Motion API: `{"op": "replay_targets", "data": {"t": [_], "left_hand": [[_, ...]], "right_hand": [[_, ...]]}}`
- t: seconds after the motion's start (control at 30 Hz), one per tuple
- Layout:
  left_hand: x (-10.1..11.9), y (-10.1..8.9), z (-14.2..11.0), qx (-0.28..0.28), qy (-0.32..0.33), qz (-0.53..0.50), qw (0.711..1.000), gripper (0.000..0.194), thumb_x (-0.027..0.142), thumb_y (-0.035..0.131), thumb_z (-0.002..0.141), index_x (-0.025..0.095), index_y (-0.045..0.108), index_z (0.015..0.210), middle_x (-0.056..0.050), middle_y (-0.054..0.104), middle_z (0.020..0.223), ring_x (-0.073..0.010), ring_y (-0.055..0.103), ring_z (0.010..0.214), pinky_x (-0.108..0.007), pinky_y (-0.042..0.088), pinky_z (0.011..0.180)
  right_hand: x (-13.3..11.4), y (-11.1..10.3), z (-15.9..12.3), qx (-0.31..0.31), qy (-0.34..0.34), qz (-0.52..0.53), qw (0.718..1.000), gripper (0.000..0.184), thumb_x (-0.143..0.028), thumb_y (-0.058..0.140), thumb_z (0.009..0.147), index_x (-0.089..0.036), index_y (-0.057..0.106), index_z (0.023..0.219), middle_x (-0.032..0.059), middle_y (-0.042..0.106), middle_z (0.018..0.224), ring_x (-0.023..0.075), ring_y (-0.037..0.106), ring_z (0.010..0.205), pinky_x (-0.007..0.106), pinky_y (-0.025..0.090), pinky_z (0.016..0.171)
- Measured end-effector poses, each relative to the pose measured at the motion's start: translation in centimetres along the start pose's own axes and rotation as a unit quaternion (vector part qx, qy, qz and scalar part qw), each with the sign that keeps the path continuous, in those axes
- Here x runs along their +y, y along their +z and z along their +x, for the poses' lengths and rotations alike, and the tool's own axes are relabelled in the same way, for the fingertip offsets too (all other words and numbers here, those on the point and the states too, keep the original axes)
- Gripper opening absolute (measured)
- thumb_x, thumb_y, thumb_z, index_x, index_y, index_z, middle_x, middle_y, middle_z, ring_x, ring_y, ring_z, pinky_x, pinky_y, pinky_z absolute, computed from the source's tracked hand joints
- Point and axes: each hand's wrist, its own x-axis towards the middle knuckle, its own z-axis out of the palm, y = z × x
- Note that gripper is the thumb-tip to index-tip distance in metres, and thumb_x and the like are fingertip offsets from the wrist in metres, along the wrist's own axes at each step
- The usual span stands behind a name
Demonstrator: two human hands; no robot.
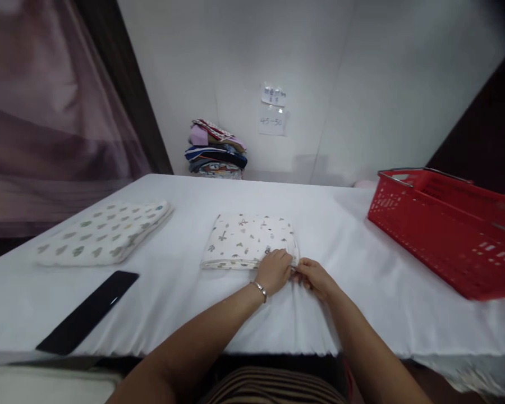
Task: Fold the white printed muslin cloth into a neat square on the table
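A white blanket (252, 238) with a small plant print lies folded in a near-square in the middle of the white-covered table. My left hand (274, 272), a bracelet at its wrist, rests on the near right corner with its fingers curled around the edge. Just to the right, my right hand (313, 276) pinches the same corner between thumb and fingers. The fingertips of both hands nearly meet there, and the bit of fabric between them is partly hidden.
Another folded blanket (105, 235) with a heart-like print lies on the left. A black flat panel (88, 311) sits near the front edge. On the right stands a red plastic basket (437, 241). Folded fabrics (216, 151) are stacked by the wall behind the table (185, 314).
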Motion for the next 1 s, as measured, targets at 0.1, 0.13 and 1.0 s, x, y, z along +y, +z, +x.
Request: {"op": "replay_targets", "data": {"t": [0.1,0.13,1.0], "left_hand": [[0.1,0.0,-0.3,-0.007,0.006,0.010,1.000,0.011,0.019,0.051,0.079,0.019,0.052,0.090,-0.004,0.054,0.092,-0.0191,0.048,0.089,-0.033,0.038,0.076],[0.2,0.0,-0.3,-0.009,0.007,0.018,1.000,0.009,0.020,0.050,0.080,0.019,0.053,0.088,-0.005,0.054,0.092,-0.0194,0.048,0.089,-0.033,0.038,0.075],[-13.6,-8.1,-11.6,0.087,-0.412,-0.102,0.901,0.035,0.049,0.040,0.083,0.022,0.060,0.093,-0.001,0.063,0.082,-0.0148,0.056,0.071,-0.025,0.040,0.064]], "right_hand": [[0.0,-0.3,-0.4,-0.010,-0.008,0.024,1.000,0.019,-0.028,0.062,0.062,-0.016,0.051,0.071,0.0017,0.062,0.068,0.0072,0.054,0.049,0.014,0.024,0.032],[0.0,-0.4,-0.5,-0.016,-0.007,0.035,0.999,0.020,-0.028,0.062,0.063,-0.016,0.052,0.076,0.0025,0.063,0.071,0.0074,0.054,0.050,0.014,0.025,0.033],[-1.3,0.2,0.0,0.052,0.023,-0.173,0.983,0.061,-0.054,0.052,0.073,-0.022,0.037,0.122,0.0035,0.063,0.065,0.0133,0.051,0.042,0.020,0.025,0.033]]}}
